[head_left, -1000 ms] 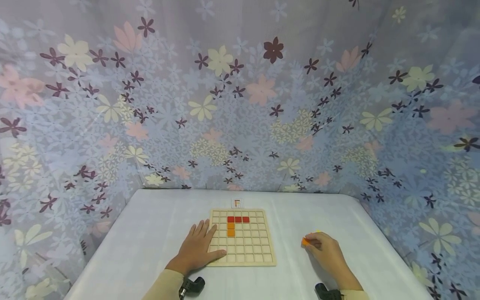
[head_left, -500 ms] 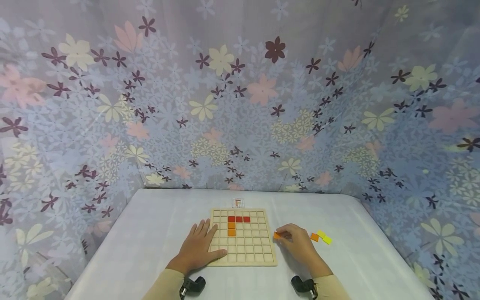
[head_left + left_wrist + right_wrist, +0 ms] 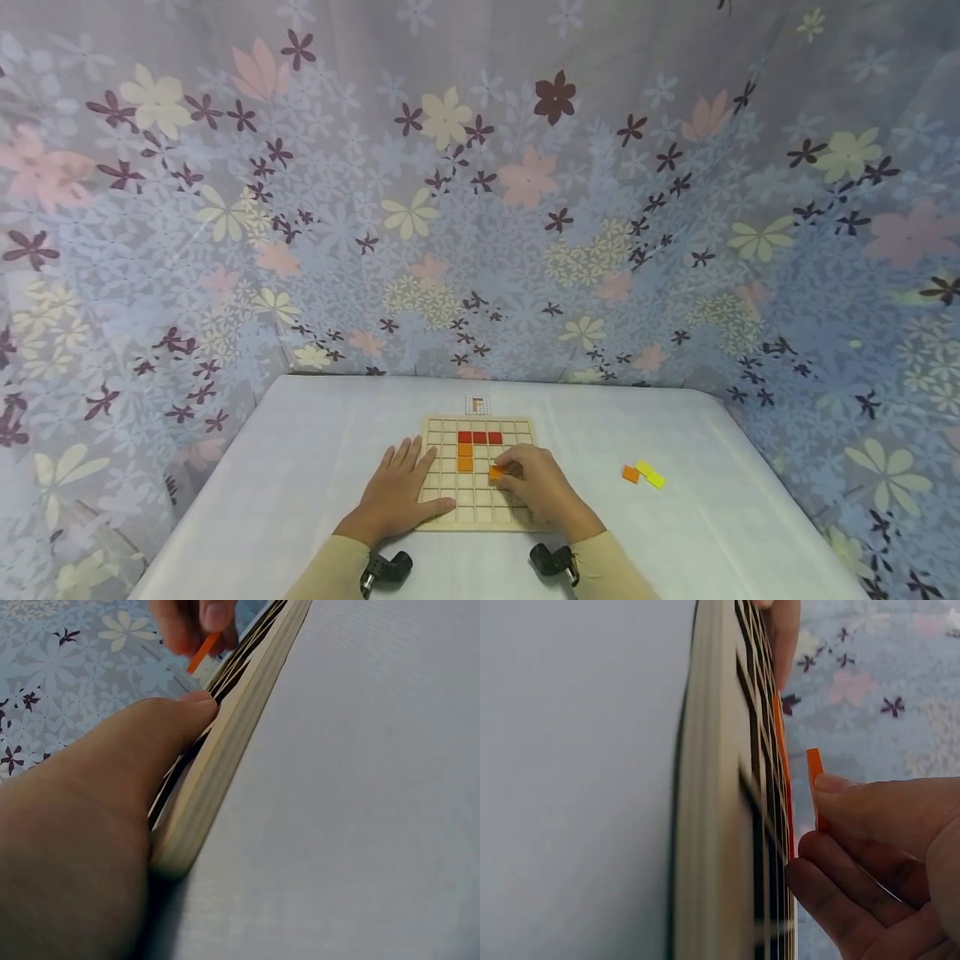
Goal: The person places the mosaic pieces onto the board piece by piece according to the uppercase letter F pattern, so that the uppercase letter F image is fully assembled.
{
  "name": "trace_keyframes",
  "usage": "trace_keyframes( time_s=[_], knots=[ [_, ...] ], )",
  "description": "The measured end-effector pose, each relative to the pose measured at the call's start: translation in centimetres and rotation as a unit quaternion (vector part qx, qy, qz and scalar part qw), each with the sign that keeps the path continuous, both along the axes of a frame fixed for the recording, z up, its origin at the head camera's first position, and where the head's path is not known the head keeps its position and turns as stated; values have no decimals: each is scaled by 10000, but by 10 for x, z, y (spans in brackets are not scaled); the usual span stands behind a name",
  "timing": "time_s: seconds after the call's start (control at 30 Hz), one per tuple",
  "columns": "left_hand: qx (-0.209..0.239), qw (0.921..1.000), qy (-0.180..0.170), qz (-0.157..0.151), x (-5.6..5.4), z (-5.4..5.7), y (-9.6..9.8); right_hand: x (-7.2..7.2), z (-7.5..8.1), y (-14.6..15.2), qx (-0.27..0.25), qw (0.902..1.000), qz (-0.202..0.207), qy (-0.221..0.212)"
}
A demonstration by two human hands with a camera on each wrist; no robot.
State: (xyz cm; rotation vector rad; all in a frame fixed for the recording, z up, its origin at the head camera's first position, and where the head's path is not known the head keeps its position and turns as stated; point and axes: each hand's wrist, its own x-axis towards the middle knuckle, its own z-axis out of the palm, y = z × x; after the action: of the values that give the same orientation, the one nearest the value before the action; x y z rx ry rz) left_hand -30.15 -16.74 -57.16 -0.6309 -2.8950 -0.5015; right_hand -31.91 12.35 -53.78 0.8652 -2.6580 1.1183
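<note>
A square wooden grid board (image 3: 480,520) lies on the white table. My left hand (image 3: 393,492) rests on its left side with the fingers spread straight; the thumb (image 3: 172,724) presses near the front edge. Over the middle of the board, my right hand (image 3: 543,485) pinches a flat orange tile (image 3: 814,766) between thumb and fingers. The right wrist view shows that tile held apart from the board's surface. Several red tiles (image 3: 479,437) form a row in the grid, and orange tiles (image 3: 465,464) run down from the row's left end.
Beyond the board's far edge lies a small printed card (image 3: 477,405) with a coloured grid pattern. Right of the board, a loose orange tile (image 3: 631,474) and yellow tiles (image 3: 655,480) lie on the table (image 3: 675,542). A floral curtain (image 3: 480,208) hangs behind.
My right hand has picked up an orange tile from the loose pieces at the right and carried it left, over the board. The left hand has stayed in place.
</note>
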Motion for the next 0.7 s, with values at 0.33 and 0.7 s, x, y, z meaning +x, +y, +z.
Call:
trace_keyframes(
  time_s=[0.33, 0.7],
  knots=[
    [-151, 9999, -76, 7, 2, 6, 2, 0, 2, -35, 425, 9990, 96, 54],
    [9, 9998, 186, -118, 2, 0, 0, -3, -1, -50, 595, 9981, 81, 161]
  ],
)
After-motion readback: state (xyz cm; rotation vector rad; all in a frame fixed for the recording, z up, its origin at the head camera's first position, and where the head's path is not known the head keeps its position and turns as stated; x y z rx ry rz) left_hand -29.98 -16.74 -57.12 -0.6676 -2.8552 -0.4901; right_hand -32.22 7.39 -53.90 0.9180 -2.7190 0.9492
